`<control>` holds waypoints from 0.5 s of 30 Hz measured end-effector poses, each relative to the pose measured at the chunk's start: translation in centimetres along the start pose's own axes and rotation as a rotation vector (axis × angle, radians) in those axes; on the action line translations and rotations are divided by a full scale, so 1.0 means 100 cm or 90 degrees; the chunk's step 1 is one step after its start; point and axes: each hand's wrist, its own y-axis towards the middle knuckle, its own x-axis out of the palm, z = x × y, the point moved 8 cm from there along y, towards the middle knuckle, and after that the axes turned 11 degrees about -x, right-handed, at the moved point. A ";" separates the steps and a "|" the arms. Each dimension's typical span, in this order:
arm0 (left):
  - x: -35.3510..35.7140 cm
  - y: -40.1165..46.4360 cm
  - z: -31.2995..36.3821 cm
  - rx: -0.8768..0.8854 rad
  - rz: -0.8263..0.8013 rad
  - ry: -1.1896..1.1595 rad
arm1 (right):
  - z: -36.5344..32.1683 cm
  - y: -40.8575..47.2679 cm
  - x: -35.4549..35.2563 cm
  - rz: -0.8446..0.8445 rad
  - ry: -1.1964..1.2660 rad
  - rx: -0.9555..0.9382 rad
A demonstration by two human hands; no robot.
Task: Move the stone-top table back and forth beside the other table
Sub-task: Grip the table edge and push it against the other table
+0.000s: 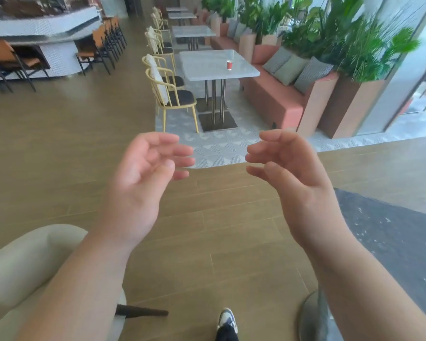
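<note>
Stone-top table (219, 64) stands well ahead on the patterned floor, a red cup (229, 64) on it. My left hand (143, 178) and right hand (290, 173) hang loosely curled, holding nothing, raised, I'd say, to reach its edge.

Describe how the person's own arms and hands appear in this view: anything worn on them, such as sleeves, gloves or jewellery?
Both forearms are bare, with no sleeves in view. The left hand and right hand wear no gloves, rings, watch or bands that show.
</note>
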 end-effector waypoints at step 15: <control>0.087 0.307 -0.090 -0.003 -0.068 -0.023 | 0.162 0.240 -0.100 0.055 -0.073 -0.008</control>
